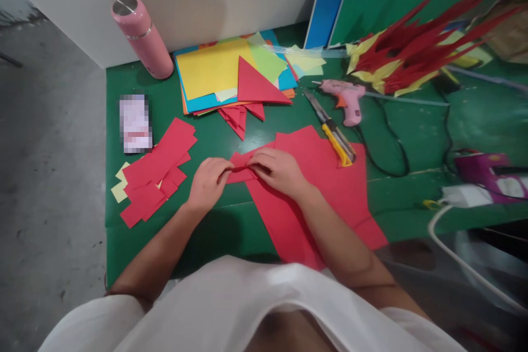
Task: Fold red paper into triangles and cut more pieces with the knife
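Note:
My left hand [208, 182] pinches the left end of a narrow strip of red paper [239, 169] between thumb and fingers. At the strip's other end, my right hand [280, 171] is closed on it too, its fingers bent over the edge. The strip looks folded, though its exact shape is partly hidden by my fingers. Beneath my right hand and forearm lie large overlapping sheets of red paper [338, 187]. A yellow-handled utility knife [336, 140] rests on their upper part. To the left is a loose pile of cut red paper pieces [159, 168] with some pale yellow ones.
Around the green table [223, 231] stand a pink flask [146, 41], a phone [135, 124], stacked coloured paper [206, 71] under a red triangle [259, 85], a pink glue gun [344, 98] with its black cord, a red-and-yellow paper flame [421, 44] and a white power strip [466, 196].

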Demonstrator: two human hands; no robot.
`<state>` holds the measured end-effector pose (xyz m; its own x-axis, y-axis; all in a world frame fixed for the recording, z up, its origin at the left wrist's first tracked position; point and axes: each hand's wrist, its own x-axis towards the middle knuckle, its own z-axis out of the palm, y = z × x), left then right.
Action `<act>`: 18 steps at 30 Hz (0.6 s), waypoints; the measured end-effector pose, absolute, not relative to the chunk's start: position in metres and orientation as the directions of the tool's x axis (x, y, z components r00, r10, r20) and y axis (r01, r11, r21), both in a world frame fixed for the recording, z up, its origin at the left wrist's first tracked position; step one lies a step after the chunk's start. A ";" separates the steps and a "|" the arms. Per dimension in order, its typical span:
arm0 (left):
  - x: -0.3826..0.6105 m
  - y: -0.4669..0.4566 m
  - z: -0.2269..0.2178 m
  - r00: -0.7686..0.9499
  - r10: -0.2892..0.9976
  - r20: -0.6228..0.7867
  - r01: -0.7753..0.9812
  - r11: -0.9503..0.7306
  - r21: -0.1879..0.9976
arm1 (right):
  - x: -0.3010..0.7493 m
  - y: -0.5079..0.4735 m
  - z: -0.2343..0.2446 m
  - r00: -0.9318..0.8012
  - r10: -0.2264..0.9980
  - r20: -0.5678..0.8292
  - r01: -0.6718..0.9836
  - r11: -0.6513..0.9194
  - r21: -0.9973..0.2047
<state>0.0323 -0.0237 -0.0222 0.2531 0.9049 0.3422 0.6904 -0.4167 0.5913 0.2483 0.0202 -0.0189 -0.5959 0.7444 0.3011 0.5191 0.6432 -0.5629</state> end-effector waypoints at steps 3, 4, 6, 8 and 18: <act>0.033 -0.025 -0.022 0.224 0.913 0.342 0.702 -0.395 0.593 | 0.249 0.019 -0.020 -0.587 0.754 0.296 0.550 0.639 -0.537; 0.033 -0.025 -0.023 0.210 0.918 0.336 0.707 -0.380 0.596 | 0.249 0.019 -0.021 -0.584 0.758 0.290 0.561 0.636 -0.530; 0.034 -0.025 -0.023 0.195 0.926 0.322 0.714 -0.360 0.601 | 0.249 0.018 -0.022 -0.583 0.764 0.275 0.572 0.627 -0.529; 0.034 -0.026 -0.024 0.197 0.926 0.321 0.713 -0.360 0.602 | 0.249 0.017 -0.023 -0.584 0.767 0.265 0.572 0.620 -0.537; 0.033 -0.024 -0.020 0.327 0.870 0.368 0.665 -0.489 0.565 | 0.247 0.017 -0.020 -0.653 0.694 0.304 0.479 0.689 -0.544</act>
<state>0.0329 -0.0240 -0.0202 0.3266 0.8705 0.3683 0.6647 -0.4886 0.5653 0.2470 0.0169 -0.0201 -0.6526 0.6941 0.3038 0.4793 0.6888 -0.5439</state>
